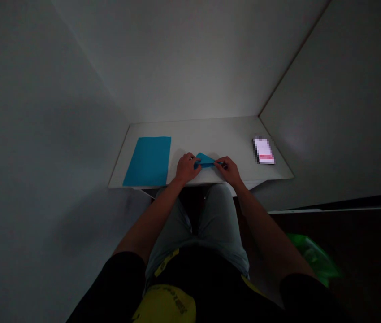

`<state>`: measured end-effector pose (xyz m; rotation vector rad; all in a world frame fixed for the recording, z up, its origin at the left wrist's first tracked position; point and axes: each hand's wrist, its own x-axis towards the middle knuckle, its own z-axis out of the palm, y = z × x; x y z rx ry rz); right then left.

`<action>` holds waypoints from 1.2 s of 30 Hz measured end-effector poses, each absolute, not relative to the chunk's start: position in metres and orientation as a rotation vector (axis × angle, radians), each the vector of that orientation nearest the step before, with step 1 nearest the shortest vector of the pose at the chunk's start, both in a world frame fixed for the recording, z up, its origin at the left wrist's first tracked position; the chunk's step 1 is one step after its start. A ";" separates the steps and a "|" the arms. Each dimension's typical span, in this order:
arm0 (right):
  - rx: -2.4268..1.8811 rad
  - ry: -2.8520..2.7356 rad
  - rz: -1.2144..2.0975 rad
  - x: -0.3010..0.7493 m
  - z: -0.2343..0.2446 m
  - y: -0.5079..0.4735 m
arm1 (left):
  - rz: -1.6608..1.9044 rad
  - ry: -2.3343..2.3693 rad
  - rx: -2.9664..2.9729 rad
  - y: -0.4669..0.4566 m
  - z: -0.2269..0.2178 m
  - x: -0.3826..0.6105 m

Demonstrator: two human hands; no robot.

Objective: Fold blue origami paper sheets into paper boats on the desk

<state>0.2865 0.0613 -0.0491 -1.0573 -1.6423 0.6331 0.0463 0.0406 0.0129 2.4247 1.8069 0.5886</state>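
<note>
At the tabletop's point(210, 132) near edge, I see the left hand point(187, 167) and right hand point(230, 170) pinching the paper point(205, 160). A sheet point(148, 161) lies left.

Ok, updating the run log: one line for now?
left hand, right hand: holding folded blue paper | blue sheet: flat, left | phone: right

Matt blue folded paper point(205, 160), smooth matt white table point(210, 134), glossy phone point(263, 150)
</note>
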 end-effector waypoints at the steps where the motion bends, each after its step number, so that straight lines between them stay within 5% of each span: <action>1: -1.050 -1.650 0.629 0.287 -0.049 0.061 | 0.541 1.808 2.429 0.043 0.014 0.049; 8: -1.050 -1.669 0.665 0.285 -0.049 0.059 | 0.392 1.924 2.400 0.050 0.007 0.058; 20: -1.343 -1.685 0.700 0.282 -0.062 0.064 | 0.735 1.691 2.449 0.041 -0.004 0.095; 36: -1.225 -1.807 0.595 0.283 -0.063 0.064 | 0.964 1.718 2.088 0.045 -0.001 0.101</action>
